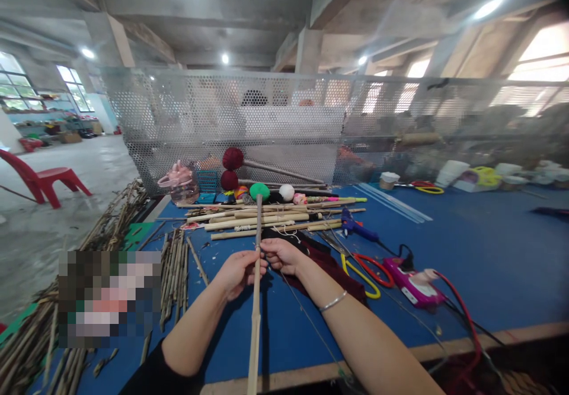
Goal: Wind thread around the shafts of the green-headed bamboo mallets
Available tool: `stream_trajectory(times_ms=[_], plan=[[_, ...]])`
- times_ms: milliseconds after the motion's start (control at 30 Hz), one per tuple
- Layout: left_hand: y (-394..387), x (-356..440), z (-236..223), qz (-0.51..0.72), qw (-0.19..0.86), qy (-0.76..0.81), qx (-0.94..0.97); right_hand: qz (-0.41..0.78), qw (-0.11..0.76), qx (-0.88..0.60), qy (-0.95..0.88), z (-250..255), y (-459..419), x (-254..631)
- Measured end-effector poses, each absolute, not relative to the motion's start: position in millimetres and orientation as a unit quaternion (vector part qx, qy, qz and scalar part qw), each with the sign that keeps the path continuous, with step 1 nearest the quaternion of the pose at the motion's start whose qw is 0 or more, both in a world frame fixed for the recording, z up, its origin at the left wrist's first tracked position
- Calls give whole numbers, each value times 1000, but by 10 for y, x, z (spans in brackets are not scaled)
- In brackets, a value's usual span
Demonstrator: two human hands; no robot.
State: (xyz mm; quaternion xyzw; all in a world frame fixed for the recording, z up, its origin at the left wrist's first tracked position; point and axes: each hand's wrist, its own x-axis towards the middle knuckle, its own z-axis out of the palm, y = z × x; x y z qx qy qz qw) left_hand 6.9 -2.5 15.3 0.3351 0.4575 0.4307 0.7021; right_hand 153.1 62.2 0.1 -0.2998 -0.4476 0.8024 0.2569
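Observation:
A long bamboo stick (255, 318) runs from the bottom edge up between my hands. Its far part is greyish, and its tip lines up with a green ball (259, 192); whether they are joined I cannot tell. My left hand (237, 273) is closed, thumb and fingers gripping the stick from its left side. Just above and to the right, my right hand (284, 256) is pinched closed against the stick where the grey part begins. A thin cord (306, 318) trails from below my right hand to the table's front edge; the fingers seem to hold it.
Bamboo sticks (258, 222), dark red balls on sticks (232, 159) and a white ball (287, 192) lie ahead. To the right are scissors (362, 276), a blue glue gun (355, 226) and a magenta power strip (413, 282). Twigs (175, 270) lie left; a perforated screen (284, 122) stands behind.

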Motion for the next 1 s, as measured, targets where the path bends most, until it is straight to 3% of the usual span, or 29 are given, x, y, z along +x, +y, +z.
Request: stream_trajectory(times_ms=[233,467,667,867,1000], plan=[[-28,60,108,423,623,522,399,791,263,-330,-444,-6,599,1494],[-52,67,131,385,724,439,368,795,250,-313,-455,40,565,1505],[-46,83,78,413,614,515,432,757,264,-377,-464,-13,573,1466],[-28,50,149,409,723,432,351,803,252,-312,-441,33,598,1502],[-43,52,148,386,700,474,369,779,263,-331,-463,-15,577,1469]])
